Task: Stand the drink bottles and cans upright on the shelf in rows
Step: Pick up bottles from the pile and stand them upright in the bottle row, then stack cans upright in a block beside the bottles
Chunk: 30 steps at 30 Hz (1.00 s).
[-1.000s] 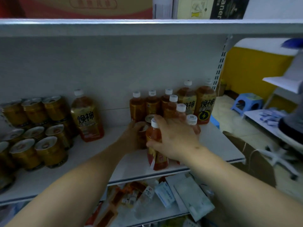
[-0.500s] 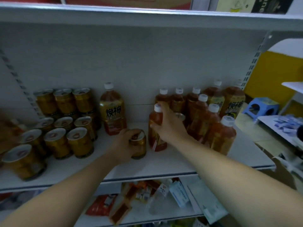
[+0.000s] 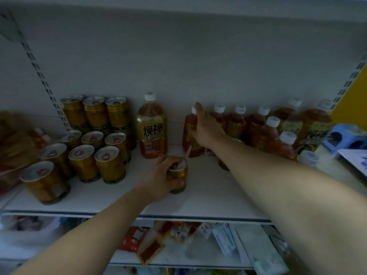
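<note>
My left hand [image 3: 160, 175] grips a gold can [image 3: 178, 178] that stands upright on the white shelf [image 3: 208, 199] near the middle. My right hand [image 3: 206, 130] holds a small amber tea bottle [image 3: 190, 135] with a white cap, upright near the back wall. A larger amber bottle with a yellow label [image 3: 152, 128] stands just left of it. Several gold cans [image 3: 95, 143] stand in rows at the left, some stacked. Several small amber bottles [image 3: 264, 132] stand in rows at the right.
Two big yellow-labelled bottles [image 3: 309, 126] stand at the far right of the shelf. Another can [image 3: 223, 165] shows partly behind my right forearm. The lower shelf [image 3: 198, 241] holds loose packets and boxes. A blue stool [image 3: 345, 135] stands on the floor beyond the shelf's right end.
My right hand has carried the small bottle back toward the wall, left of the bottle rows. My left hand has slid the gold can leftward and forward. The view shifted left.
</note>
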Tool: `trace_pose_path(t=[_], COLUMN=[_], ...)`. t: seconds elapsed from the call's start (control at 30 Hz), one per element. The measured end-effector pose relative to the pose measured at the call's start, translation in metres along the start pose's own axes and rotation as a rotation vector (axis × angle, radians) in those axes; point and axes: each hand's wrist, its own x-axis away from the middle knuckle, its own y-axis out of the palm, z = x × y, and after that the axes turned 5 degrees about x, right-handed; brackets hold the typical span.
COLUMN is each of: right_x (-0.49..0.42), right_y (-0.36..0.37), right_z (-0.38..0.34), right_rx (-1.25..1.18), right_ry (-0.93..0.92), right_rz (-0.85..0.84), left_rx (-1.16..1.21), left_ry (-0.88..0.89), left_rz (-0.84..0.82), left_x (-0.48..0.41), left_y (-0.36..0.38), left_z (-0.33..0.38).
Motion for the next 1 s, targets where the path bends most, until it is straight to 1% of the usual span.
trace_pose_path(t=[0.07, 0.1, 0.13, 0.17, 0.2, 0.23, 0.3, 0.33, 0.37, 0.4, 0.43, 0.53, 0.57, 0.77, 0.87, 1.0], right_x=[0.008, 0.015, 0.022, 0.031, 0.039, 0.049, 0.065, 0.071, 0.077, 0.081, 0.084, 0.095, 0.100, 0.093, 0.095, 0.110], right_y=[-0.007, -0.010, -0.012, -0.013, -0.012, -0.011, 0.001, 0.009, 0.014, 0.016, 0.018, 0.021, 0.022, 0.020, 0.023, 0.033], right_z=[0.002, 0.004, 0.007, 0.011, 0.016, 0.021, 0.034, 0.041, 0.045, 0.047, 0.048, 0.043, 0.040, 0.023, 0.013, -0.010], right_rx=[0.038, 0.062, 0.087, 0.116, 0.149, 0.200, 0.282, 0.269, 0.219, 0.150, 0.105, 0.136, 0.136, -0.086, -0.134, -0.176], right_ry=[-0.028, -0.040, -0.043, -0.017, 0.047, 0.136, 0.321, 0.404, 0.467, 0.502, 0.477, 0.264, 0.226, 0.184, 0.147, 0.039], right_rz=[-0.050, -0.025, 0.040, 0.125, 0.183, 0.184, 0.029, -0.064, -0.121, -0.142, -0.124, -0.013, 0.005, -0.089, -0.077, -0.140], left_rx=[0.001, -0.001, -0.011, -0.020, -0.035, -0.050, -0.048, -0.038, -0.031, -0.030, -0.028, -0.027, -0.032, -0.090, -0.103, -0.198], left_ry=[0.005, 0.012, 0.014, 0.019, 0.021, 0.021, 0.018, 0.013, 0.008, -0.002, -0.008, -0.023, -0.034, -0.122, -0.164, -0.225], left_rz=[0.007, 0.009, 0.011, 0.016, 0.016, 0.016, 0.019, 0.023, 0.028, 0.030, 0.028, 0.023, 0.022, 0.084, 0.125, 0.212], left_x=[-0.001, 0.000, -0.001, 0.000, 0.000, 0.000, -0.001, -0.001, -0.001, 0.000, 0.002, 0.012, 0.018, 0.057, 0.075, 0.103], left_y=[0.000, 0.000, -0.001, -0.002, -0.002, -0.002, 0.000, 0.001, 0.002, 0.003, 0.004, 0.001, -0.002, -0.021, -0.028, -0.046], left_z=[0.000, 0.003, 0.004, 0.008, 0.009, 0.012, 0.015, 0.015, 0.016, 0.017, 0.019, 0.019, 0.019, 0.011, 0.012, 0.004])
